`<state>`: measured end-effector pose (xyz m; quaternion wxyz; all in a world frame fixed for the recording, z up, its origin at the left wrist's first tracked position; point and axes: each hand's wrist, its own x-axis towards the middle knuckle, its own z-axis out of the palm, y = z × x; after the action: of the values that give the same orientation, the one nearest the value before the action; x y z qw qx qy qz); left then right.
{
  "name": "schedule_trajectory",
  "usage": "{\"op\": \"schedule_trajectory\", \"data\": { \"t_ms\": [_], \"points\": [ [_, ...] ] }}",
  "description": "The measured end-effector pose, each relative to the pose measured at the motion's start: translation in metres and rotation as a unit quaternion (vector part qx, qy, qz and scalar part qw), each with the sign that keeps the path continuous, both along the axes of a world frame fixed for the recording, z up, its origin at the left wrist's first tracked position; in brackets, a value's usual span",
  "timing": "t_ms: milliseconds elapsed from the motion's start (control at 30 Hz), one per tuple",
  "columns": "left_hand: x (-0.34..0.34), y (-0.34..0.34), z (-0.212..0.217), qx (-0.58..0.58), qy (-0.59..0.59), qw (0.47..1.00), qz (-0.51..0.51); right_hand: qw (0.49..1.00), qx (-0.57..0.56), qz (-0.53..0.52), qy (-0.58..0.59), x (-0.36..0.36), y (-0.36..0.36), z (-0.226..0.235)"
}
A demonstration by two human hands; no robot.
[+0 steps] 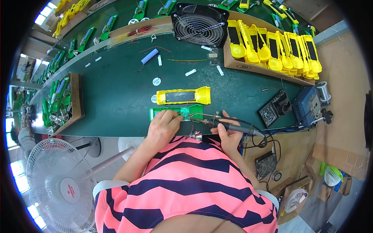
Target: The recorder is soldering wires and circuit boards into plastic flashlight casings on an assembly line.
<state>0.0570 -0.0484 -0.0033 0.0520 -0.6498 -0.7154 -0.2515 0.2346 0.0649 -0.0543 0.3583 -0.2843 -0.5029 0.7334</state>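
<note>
My right hand (229,136) grips a soldering iron (239,128) with a thin metal feed tube along it. The iron's tip points left, over a green torch housing (197,110) lying at the table's near edge. My left hand (165,126) rests at the housing's near side, fingers pinched close to the tip; whatever they hold is hidden. Just beyond lies a yellow housing half (203,95) with a black panel, thin wires running between the two. A shiny reflector cup (196,135) hangs at the table edge below the iron.
A carton of yellow housings (272,50) stands back right, beside a black fan (199,27). Green assemblies fill a carton (77,97) at left. A blue soldering station (305,106) and iron stand (274,108) sit right. A blue battery cell (149,56) lies farther back.
</note>
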Motion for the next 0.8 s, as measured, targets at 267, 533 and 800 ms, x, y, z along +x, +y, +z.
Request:
{"op": "schedule_trajectory", "data": {
  "t_ms": [267,533,800],
  "points": [
    [0.000,-0.001,0.002,-0.025,0.013,1.000,-0.010,1.000,-0.003,0.008,-0.016,0.000,-0.001,0.005],
    [0.000,-0.001,0.004,-0.032,0.023,0.999,-0.014,1.000,-0.025,0.010,-0.015,0.000,0.000,0.002],
    [0.001,0.000,0.003,-0.049,0.027,0.998,-0.012,0.999,0.037,-0.032,0.007,0.000,-0.001,0.008]
  ]
}}
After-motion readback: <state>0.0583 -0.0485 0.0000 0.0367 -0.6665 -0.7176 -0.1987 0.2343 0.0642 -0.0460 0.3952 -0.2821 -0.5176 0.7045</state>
